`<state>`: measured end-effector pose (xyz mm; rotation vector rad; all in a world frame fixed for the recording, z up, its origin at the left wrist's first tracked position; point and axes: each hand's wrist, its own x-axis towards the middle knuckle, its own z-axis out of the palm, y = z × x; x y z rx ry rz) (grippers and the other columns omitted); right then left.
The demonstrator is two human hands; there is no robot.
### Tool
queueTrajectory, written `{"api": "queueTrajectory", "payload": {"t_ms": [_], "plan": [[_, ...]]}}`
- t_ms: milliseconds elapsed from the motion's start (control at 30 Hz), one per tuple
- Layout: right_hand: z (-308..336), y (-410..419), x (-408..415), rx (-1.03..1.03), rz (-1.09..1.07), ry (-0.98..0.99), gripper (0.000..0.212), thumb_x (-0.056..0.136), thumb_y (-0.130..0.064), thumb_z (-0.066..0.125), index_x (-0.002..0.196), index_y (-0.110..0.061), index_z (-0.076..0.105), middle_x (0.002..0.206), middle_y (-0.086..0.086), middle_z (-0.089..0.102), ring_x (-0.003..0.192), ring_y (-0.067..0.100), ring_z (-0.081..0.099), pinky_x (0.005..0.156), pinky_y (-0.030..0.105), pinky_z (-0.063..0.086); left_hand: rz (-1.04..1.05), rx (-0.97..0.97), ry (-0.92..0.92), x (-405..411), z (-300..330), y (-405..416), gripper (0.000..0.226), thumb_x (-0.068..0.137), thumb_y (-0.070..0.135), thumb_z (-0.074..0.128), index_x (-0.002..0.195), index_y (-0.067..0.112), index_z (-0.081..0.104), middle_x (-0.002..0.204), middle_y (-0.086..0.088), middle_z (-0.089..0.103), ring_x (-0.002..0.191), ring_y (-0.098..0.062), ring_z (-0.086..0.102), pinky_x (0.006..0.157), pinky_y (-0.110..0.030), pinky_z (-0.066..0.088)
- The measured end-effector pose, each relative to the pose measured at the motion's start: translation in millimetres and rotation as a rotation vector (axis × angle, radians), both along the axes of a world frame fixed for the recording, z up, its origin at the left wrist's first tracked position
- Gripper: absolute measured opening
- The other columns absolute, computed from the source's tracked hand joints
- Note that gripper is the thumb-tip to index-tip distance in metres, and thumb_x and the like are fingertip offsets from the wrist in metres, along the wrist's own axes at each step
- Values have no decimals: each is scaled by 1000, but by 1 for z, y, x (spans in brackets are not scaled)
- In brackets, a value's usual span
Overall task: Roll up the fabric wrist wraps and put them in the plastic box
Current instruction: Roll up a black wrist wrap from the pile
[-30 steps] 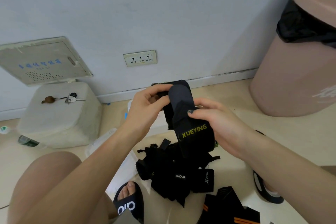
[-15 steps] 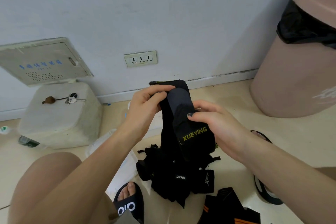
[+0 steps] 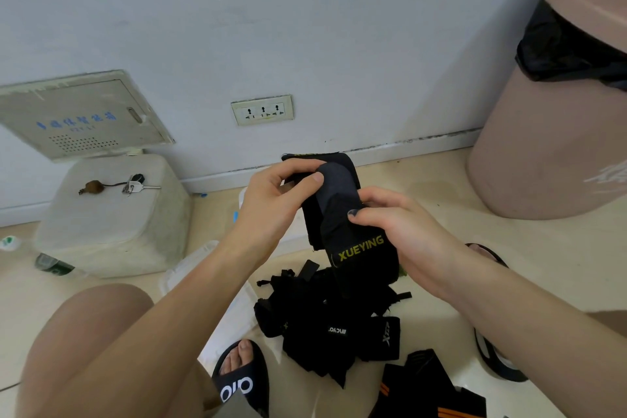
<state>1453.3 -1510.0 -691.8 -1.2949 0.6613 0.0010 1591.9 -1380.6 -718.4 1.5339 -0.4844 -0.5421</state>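
Fingers (image 3: 307, 176) of left hand (image 3: 271, 200) pinch the wrist wrap (image 3: 342, 214) at its 12 o'clock end; right hand (image 3: 397, 231) pinches lower, near the lettering. Rolling looks barely begun. More wraps (image 3: 325, 326) lie heaped on the floor at 6 o'clock. Box not clearly identifiable.

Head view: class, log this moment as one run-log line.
stage: rolling | left hand: pinches top of black fabric XUEYING wrist wrap | right hand: grips its middle | black wraps pile: on floor | box: unclear
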Motion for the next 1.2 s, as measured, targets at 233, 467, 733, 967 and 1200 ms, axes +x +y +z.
{"api": "queueTrajectory", "payload": {"t_ms": [233, 467, 733, 967, 1200], "plan": [[-3, -1, 2, -24, -3, 10, 19, 98, -5, 58, 107, -11, 75, 100, 12, 75, 86, 22, 71, 81, 35, 57, 21, 9, -19, -1, 2, -1, 22, 96, 6, 68, 101, 23, 79, 107, 2, 78, 105, -19, 72, 104, -51, 54], [-8, -1, 4, -70, 11, 23, 15, 98, -8, 62, 102, -12, 75, 97, 9, 76, 91, 25, 73, 90, 41, 57, 29, 14, -27, 0, 3, 0, 19, 94, 7, 70, 102, 22, 80, 109, 1, 77, 108, -24, 71, 105, -56, 51], [-20, 1, 6, -104, 68, 6, 6, 97, -9, 66, 99, -12, 71, 97, 6, 78, 87, 20, 73, 78, 30, 55, 80, 0, -42, -2, 3, -2, 20, 80, 20, 69, 92, 32, 82, 105, 3, 77, 108, -28, 70, 104, -58, 51], [-24, -3, 7, -447, 179, 190, 44, 89, -29, 76, 125, -20, 54, 112, 1, 71, 98, 21, 72, 90, 37, 59, 91, -36, -15, -1, 6, -3, 22, 81, 17, 67, 90, 31, 82, 101, 6, 76, 105, -21, 69, 102, -51, 54], [-13, -11, 14, -495, 177, -54, 52, 81, -63, 63, 127, -40, 61, 125, -18, 70, 120, 5, 63, 108, 44, 49, 8, -94, 19, -4, 7, -3, 25, 89, 4, 67, 106, 21, 73, 95, 2, 71, 88, -20, 72, 77, -32, 57]]}}
